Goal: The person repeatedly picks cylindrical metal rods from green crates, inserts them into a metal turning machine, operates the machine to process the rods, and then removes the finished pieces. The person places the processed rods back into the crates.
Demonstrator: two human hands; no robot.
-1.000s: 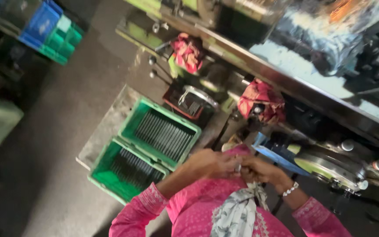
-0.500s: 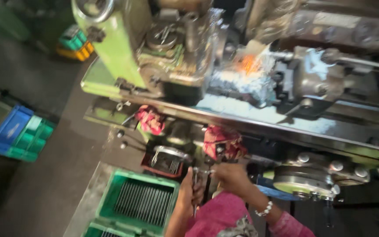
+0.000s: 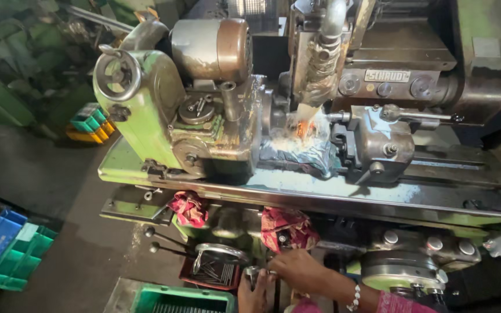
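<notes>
One maker's plate (image 3: 387, 76): small rectangular metal label, pale silver with dark lettering, fixed flat on the dark upper housing of the machine, right of the coolant pipe, between round knobs. A second plate (image 3: 486, 47), plain grey, roughly square, sits on the far right housing, its face too dull to read. No packages, signs or screens visible.

Left hand (image 3: 254, 295) cut off by bottom edge; small metal part (image 3: 252, 271) btwn both hands too small to ID. Right hand (image 3: 297, 270) hides its fingertips. Green crate (image 3: 182, 299) left of hands cropped.
</notes>
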